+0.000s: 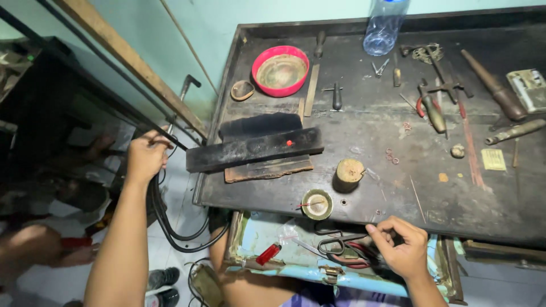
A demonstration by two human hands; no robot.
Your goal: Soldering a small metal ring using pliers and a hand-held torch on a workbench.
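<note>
The left hand [145, 156] is stretched out to the left side, beyond the edge of the dark tabletop [398, 159]. Its fingers [153, 137] are curled tight around a thin metal torch [177, 108], whose black hose [165, 219] hangs down from the hand in loops toward the floor. The torch head points up, near the wooden beam [131, 62].

The right hand [401, 247] is low, over the open light blue drawer [267, 264] just under the tabletop's front edge. Its fingers are bent together in a loose fist, but I cannot tell if they hold something. Scissors [333, 245] with black handles lie in the drawer just beside these fingers, and a small red tool [268, 254] lies further left.

On the tabletop, a charred black block [253, 149] lies near the left edge, with a red bowl [280, 70] behind it and a round wooden stump [348, 173] in front.
</note>
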